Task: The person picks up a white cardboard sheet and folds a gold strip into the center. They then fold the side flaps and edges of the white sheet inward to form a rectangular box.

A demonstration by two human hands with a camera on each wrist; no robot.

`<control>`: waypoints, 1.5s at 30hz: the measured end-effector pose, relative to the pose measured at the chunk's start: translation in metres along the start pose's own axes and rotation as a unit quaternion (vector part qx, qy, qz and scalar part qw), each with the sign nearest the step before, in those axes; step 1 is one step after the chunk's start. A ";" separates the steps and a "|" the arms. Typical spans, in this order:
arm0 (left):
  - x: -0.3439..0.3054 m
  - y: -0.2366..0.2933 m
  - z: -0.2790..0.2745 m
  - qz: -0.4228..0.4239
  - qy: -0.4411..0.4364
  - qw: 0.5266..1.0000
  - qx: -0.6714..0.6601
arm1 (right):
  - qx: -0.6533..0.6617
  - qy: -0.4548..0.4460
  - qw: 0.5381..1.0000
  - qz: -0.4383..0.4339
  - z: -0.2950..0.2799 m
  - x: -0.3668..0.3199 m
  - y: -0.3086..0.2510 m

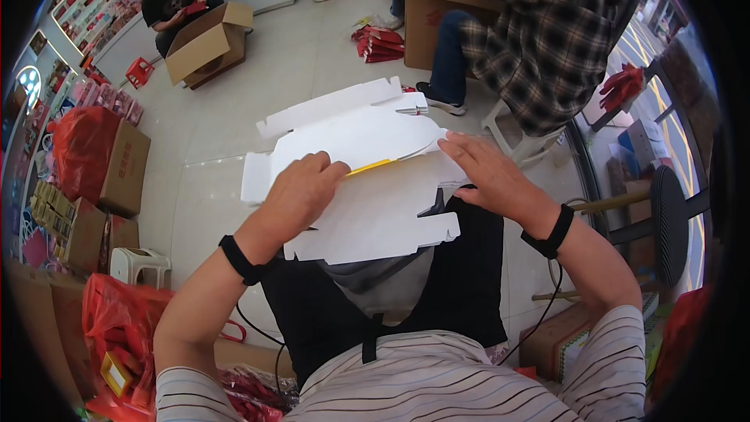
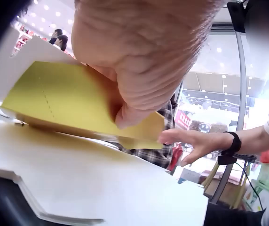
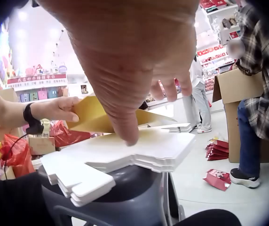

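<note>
Several white die-cut cardboard box blanks (image 1: 367,223) lie stacked on a grey stool (image 3: 130,183) between the person's knees. The top blank is partly lifted, and its yellow side (image 2: 64,96) faces the person in the left wrist view. My left hand (image 1: 301,191) pinches the raised edge, thumb on the yellow side and fingers over the white one. At the blank's right end is my right hand (image 1: 492,176), its fingers extended and fingertips right at the edge. Its thumb points down, apart from the fingers, just over the white stack in the right wrist view.
One person in a plaid shirt (image 1: 539,39) sits at the right by a large carton (image 1: 430,23). Another sits behind an open carton (image 1: 207,51). Red packets (image 1: 380,44) lie on the floor. Red bags (image 1: 117,328) and a white stool (image 1: 141,266) stand left.
</note>
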State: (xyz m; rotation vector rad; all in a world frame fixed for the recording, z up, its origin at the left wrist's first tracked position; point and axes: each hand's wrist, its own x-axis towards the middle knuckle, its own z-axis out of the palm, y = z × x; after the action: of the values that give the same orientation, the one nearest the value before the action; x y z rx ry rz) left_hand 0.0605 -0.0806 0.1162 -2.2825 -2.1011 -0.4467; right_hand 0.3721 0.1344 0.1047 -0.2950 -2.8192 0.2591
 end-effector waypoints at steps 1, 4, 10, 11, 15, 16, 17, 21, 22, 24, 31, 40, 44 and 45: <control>0.000 -0.005 -0.010 0.020 0.014 0.999 0.023 | -0.012 0.018 1.000 -0.005 -0.001 0.002 0.001; -0.006 -0.021 -0.023 0.085 0.038 0.995 0.038 | -0.032 0.048 0.997 -0.041 0.000 0.008 -0.001; -0.007 -0.053 -0.022 0.135 -0.008 0.989 0.060 | -0.005 0.046 0.974 -0.223 0.026 0.019 -0.047; -0.006 -0.055 -0.019 0.111 0.010 0.992 0.054 | 0.011 0.015 0.976 -0.216 0.034 0.020 -0.058; 0.007 -0.032 -0.006 0.083 0.026 0.996 -0.022 | 0.096 -0.070 0.977 -0.175 0.049 0.023 -0.095; 0.008 -0.015 -0.001 0.127 0.022 0.991 -0.038 | 0.118 -0.078 0.976 -0.164 0.051 0.025 -0.100; 0.006 -0.001 0.001 0.169 0.019 0.984 -0.053 | 0.139 -0.086 0.974 -0.155 0.051 0.027 -0.103; -0.013 0.022 -0.003 0.087 -0.188 0.978 0.034 | 0.159 -0.118 0.974 -0.114 0.053 0.030 -0.104; -0.024 0.016 -0.001 0.061 -0.182 0.980 0.054 | 0.164 -0.129 0.973 -0.101 0.051 0.029 -0.103; -0.045 0.010 -0.003 -0.007 -0.200 0.975 0.094 | 0.195 -0.120 0.970 -0.080 0.053 0.026 -0.099; -0.056 0.043 0.000 -0.077 -0.088 0.986 -0.121 | 0.323 -0.109 0.940 0.005 0.060 0.046 -0.088; -0.030 -0.008 0.030 -0.263 -0.161 0.908 -0.283 | 0.372 -0.179 0.884 0.219 0.066 0.074 -0.047; -0.022 -0.009 0.028 -0.273 -0.192 0.904 -0.268 | 0.345 -0.208 0.892 0.203 0.064 0.079 -0.045; -0.022 -0.009 0.028 -0.273 -0.198 0.905 -0.261 | 0.331 -0.212 0.898 0.199 0.066 0.080 -0.044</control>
State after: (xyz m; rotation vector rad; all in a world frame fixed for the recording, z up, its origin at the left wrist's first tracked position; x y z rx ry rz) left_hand 0.0559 -0.0954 0.0832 -2.0962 -3.1888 -0.6684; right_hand 0.2688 0.1004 0.0735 -0.7153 -2.8112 1.4911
